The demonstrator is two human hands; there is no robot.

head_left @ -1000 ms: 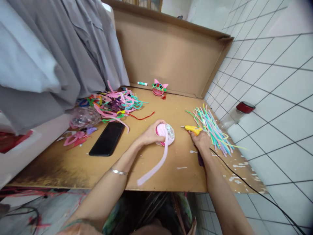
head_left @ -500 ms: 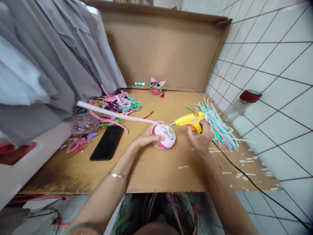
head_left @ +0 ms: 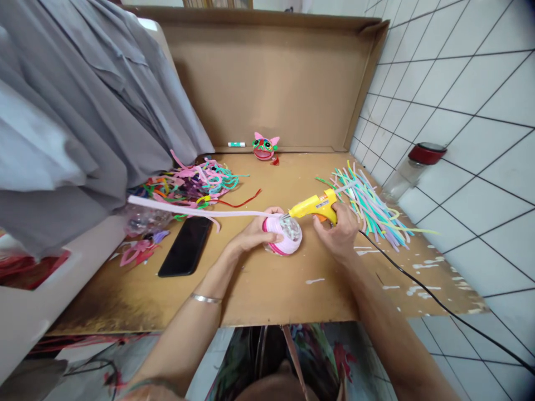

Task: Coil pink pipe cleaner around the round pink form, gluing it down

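Note:
My left hand (head_left: 261,233) is closed around a small round piece wound with pink pipe cleaner (head_left: 288,244), its top partly uncovered and whitish. From its upper edge a long pale pink pipe cleaner (head_left: 192,211) sticks out to the left. My right hand (head_left: 340,231) grips a yellow hot glue gun (head_left: 313,206) by its handle, fingers near the orange trigger. The gun's metal nozzle is at the top of the pink piece, by the base of the loose pipe cleaner; whether it touches cannot be made out.
Loose pipe cleaners (head_left: 371,206) lie at right, a tangled heap (head_left: 209,175) at left. A black phone (head_left: 186,248) lies by my left forearm. At the back are a glue stick (head_left: 236,144) and a pink-eared animal head (head_left: 264,146). A red-lidded jar (head_left: 412,170) stands right; the gun's cord (head_left: 401,270) trails right.
My right hand has brought the glue gun leftward, so its nozzle is now over the top of the pink piece. The loose pipe cleaner's far end has dipped slightly.

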